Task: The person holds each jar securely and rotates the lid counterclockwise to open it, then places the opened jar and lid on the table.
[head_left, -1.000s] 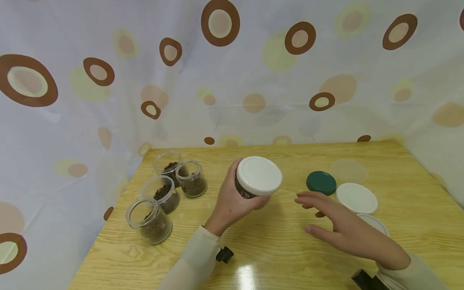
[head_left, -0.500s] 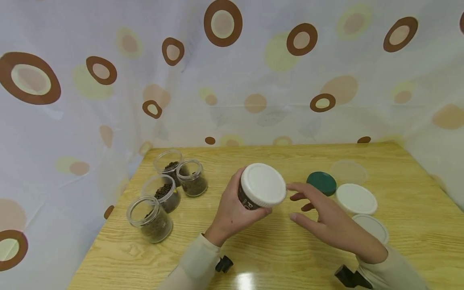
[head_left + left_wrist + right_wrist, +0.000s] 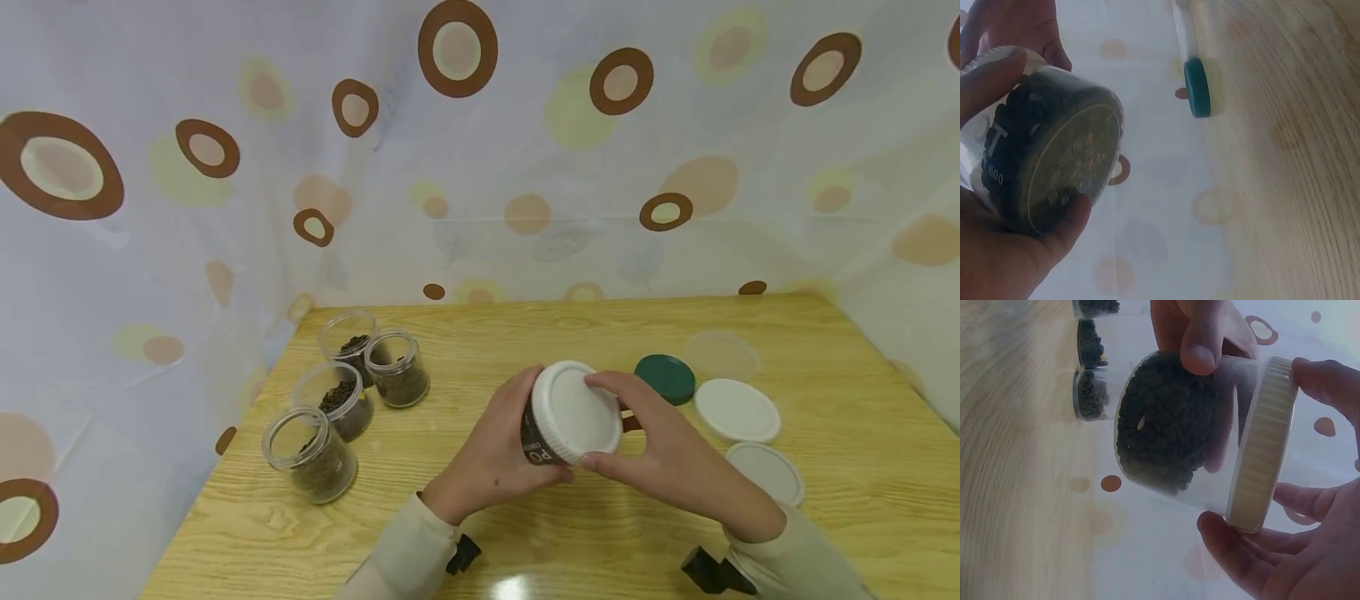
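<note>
My left hand [image 3: 491, 458] grips a clear plastic jar [image 3: 1160, 425] round its body, above the table. The jar is tilted, with dark pellets inside and a black label with white letters. A ribbed white screw lid [image 3: 577, 408] is on its mouth. My right hand [image 3: 671, 454] holds that lid by the edge, thumb on one side and fingers on the other, as the right wrist view shows. In the left wrist view the jar's base [image 3: 1075, 165] faces the camera, and the left fingers and thumb wrap the sides.
Several open clear jars with dark contents, one a front jar [image 3: 311, 462], stand at the table's left. At the right lie a green lid [image 3: 665, 379], a white lid [image 3: 738, 410], a paler lid [image 3: 768, 473] and a translucent lid [image 3: 722, 356]. A patterned curtain [image 3: 480, 167] rises behind.
My right hand has moved left from beside the jar and now grips its lid. The left hand has brought the jar slightly right and nearer, tilting it toward the right hand.
</note>
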A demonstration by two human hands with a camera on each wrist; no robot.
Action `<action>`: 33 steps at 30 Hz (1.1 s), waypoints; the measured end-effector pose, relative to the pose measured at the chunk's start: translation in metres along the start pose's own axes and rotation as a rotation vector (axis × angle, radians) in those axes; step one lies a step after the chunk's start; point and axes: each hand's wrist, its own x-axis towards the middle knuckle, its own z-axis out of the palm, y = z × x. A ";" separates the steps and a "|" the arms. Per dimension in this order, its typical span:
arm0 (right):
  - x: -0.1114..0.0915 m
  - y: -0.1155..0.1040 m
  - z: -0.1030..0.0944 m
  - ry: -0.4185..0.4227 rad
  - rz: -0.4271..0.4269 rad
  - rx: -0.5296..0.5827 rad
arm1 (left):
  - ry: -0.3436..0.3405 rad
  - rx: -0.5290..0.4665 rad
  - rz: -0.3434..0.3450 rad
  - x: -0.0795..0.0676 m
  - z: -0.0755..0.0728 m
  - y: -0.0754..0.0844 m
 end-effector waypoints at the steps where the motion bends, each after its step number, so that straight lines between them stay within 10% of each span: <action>1: 0.000 -0.001 -0.001 0.000 0.002 -0.008 | -0.002 0.001 -0.014 -0.001 0.001 0.001; 13: 0.004 -0.011 0.002 -0.043 0.179 -0.039 | 0.039 0.248 -0.014 -0.012 0.013 0.006; 33: 0.014 0.002 0.016 -0.037 0.007 -0.001 | 0.138 0.254 0.067 -0.017 0.002 -0.009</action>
